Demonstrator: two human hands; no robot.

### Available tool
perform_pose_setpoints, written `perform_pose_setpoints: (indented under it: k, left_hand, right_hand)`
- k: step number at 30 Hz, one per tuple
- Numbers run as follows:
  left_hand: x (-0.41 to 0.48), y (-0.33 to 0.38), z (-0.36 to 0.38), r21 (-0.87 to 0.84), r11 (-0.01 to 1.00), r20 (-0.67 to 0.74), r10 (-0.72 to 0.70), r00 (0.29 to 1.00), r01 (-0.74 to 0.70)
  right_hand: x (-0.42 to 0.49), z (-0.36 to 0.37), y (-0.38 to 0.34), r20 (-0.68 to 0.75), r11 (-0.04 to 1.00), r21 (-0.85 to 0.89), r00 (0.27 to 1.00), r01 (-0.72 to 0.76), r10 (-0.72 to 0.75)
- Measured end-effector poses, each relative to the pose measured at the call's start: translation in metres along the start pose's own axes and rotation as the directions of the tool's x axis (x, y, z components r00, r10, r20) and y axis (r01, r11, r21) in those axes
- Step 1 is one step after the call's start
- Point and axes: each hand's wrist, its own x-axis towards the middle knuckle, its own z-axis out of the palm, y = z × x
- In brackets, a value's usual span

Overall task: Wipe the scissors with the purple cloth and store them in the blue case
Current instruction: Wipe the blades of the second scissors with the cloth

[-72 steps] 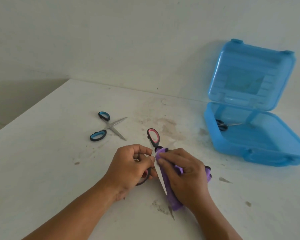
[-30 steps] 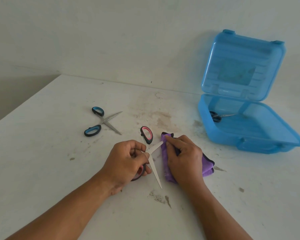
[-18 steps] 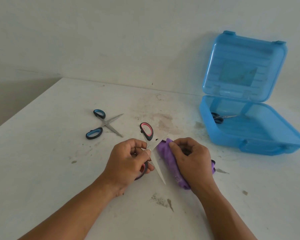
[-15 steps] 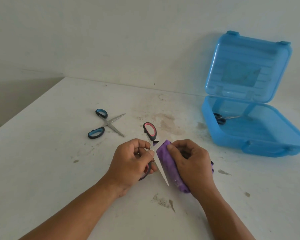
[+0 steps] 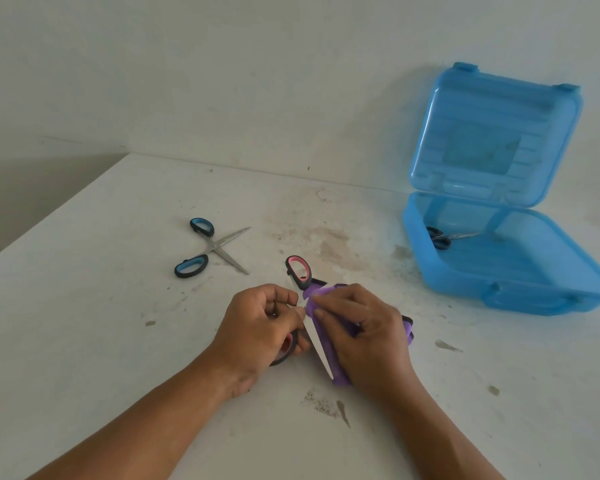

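Observation:
Pink-handled scissors (image 5: 298,271) lie spread wide on the white table, and my left hand (image 5: 262,329) grips them at the lower handle and pivot. One blade points toward me beside the purple cloth (image 5: 329,355). My right hand (image 5: 362,336) presses the cloth against the other blade, which the cloth hides. Blue-handled scissors (image 5: 201,247) lie spread wide to the left. The blue case (image 5: 499,271) stands at the right with its lid up, and dark-handled scissors (image 5: 439,237) rest inside at its back left.
The white table (image 5: 84,341) has brown stains in the middle and dark marks close to my arms. A wall runs along its far edge behind the case. The table's left edge slants away at the far left.
My right hand has slid the purple cloth back toward the pivot of the pink-handled scissors. My left hand has kept its hold on them.

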Motion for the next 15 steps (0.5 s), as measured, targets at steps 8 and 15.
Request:
perform_pose_setpoints:
  k: [8,15]
  left_hand:
    - [0.0009,0.0007,-0.0003,0.02,1.0,0.008,-0.013,1.0,0.013]
    - [0.0001,0.0011,-0.0032,0.024,1.0,0.03,-0.02,0.999,0.02]
  right_hand:
    - [0.0004,0.0003,0.0015,-0.012,0.998,-0.044,0.999,0.037,-0.038]
    - [-0.0015,0.0041,0.0015,-0.027,0.992,-0.073,0.994,0.103,-0.105]
